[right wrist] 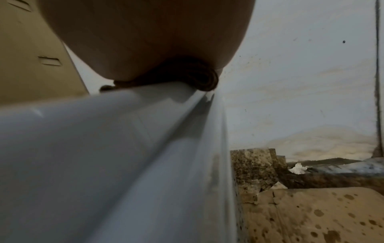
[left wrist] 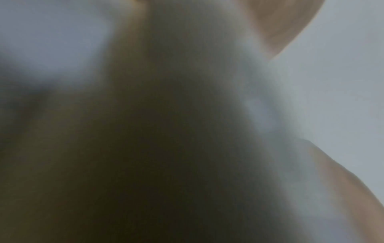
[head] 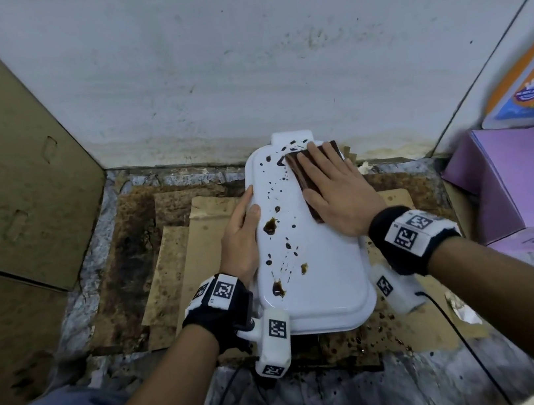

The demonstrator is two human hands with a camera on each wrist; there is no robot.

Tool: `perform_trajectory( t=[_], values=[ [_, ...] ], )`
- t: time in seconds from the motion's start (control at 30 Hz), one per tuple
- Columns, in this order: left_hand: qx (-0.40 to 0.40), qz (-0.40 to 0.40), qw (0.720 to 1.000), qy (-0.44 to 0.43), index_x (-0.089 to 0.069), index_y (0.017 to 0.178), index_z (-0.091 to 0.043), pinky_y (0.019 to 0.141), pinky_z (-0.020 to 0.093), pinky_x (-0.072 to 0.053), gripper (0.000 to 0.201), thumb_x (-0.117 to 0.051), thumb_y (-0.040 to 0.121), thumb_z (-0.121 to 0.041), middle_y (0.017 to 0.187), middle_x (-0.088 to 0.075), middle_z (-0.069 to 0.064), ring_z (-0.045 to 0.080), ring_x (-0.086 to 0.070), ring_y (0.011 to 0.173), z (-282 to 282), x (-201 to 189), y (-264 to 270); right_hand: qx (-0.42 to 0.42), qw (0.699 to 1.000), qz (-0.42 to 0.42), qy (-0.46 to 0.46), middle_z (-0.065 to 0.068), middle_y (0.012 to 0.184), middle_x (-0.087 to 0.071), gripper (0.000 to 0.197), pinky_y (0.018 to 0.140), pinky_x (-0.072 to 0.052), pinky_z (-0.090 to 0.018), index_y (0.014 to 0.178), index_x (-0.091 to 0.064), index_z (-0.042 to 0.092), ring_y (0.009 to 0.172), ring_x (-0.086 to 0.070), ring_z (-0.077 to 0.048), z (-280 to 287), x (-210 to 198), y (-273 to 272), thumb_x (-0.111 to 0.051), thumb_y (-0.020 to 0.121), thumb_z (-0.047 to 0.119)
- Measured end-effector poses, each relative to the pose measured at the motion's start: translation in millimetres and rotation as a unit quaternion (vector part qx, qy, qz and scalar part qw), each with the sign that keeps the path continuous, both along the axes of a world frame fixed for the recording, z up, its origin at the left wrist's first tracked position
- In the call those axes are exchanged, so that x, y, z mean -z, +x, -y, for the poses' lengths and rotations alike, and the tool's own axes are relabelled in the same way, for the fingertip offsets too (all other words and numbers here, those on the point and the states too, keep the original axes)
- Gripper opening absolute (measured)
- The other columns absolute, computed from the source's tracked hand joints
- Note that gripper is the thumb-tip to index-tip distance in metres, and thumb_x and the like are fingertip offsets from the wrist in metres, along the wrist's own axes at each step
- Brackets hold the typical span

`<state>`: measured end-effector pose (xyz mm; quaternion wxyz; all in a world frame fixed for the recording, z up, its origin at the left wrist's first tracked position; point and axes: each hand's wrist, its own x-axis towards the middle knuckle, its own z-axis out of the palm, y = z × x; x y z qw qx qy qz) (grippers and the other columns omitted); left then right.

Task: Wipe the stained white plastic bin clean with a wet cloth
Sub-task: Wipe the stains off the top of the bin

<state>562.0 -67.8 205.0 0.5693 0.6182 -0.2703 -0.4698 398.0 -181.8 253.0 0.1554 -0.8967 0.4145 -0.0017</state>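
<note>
The white plastic bin [head: 320, 263] lies on the floor with a broad flat face up, spattered with dark brown stains [head: 271, 226]. My right hand [head: 318, 173] lies flat with straight fingers on a folded brown cloth [head: 296, 166], pressing it onto the bin's far right part. My left hand [head: 247, 205] grips the bin's left edge, thumb on top and fingers down the side. In the right wrist view the palm [right wrist: 145, 41] sits on the bunched cloth [right wrist: 199, 78] over the bin's white surface [right wrist: 104, 148]. The left wrist view is only a blur.
Stained cardboard sheets [head: 192, 248] cover the floor under the bin. A tall cardboard panel [head: 11, 171] stands at the left, a white wall [head: 238, 67] behind. Purple boxes [head: 515, 182] sit close on the right. Black cables [head: 219, 400] trail toward me.
</note>
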Motion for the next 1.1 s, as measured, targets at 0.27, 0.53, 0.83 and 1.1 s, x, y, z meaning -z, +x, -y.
perform_trajectory(
  t=[0.27, 0.53, 0.83, 1.1],
  values=[
    [0.036, 0.000, 0.999, 0.027, -0.046, 0.142, -0.036, 0.106, 0.047, -0.046, 0.047, -0.055, 0.096, -0.038, 0.143, -0.055, -0.001, 0.020, -0.058, 0.124, 1, -6, 11, -0.002, 1.000, -0.006, 0.009, 0.006, 0.160, 0.016, 0.062, 0.121, 0.002, -0.043, 0.153, 0.003, 0.026, 0.146, 0.019, -0.014, 17, -1, 6, -0.025, 0.101, 0.041],
    [0.031, 0.017, 0.998, 0.047, -0.055, 0.132, -0.039, 0.100, 0.047, -0.051, 0.038, -0.055, 0.094, -0.036, 0.130, -0.065, 0.000, 0.020, -0.066, 0.111, 2, -9, 11, -0.017, 1.000, -0.008, -0.009, 0.007, 0.159, 0.020, 0.065, 0.119, 0.005, -0.037, 0.151, 0.010, 0.029, 0.145, 0.024, -0.012, -58, 0, -21, -0.013, 0.095, 0.051],
    [0.045, 0.030, 0.996, 0.064, -0.051, 0.140, -0.030, 0.104, 0.043, -0.047, 0.039, -0.051, 0.100, -0.034, 0.131, -0.062, -0.002, 0.017, -0.062, 0.115, -1, -15, 11, -0.010, 0.999, -0.048, 0.000, 0.009, 0.159, 0.019, 0.061, 0.120, 0.004, -0.045, 0.152, 0.008, 0.029, 0.146, 0.020, -0.012, 3, -6, 4, -0.023, 0.101, 0.042],
    [0.028, 0.042, 0.996, 0.069, -0.054, 0.136, -0.031, 0.102, 0.046, -0.049, 0.036, -0.052, 0.100, -0.031, 0.125, -0.066, -0.002, 0.020, -0.064, 0.113, 2, -10, 12, -0.034, 0.998, -0.048, -0.002, 0.005, 0.159, 0.019, 0.062, 0.120, 0.003, -0.044, 0.152, 0.008, 0.025, 0.146, 0.020, -0.015, 21, -7, 11, -0.023, 0.101, 0.041]
  ],
)
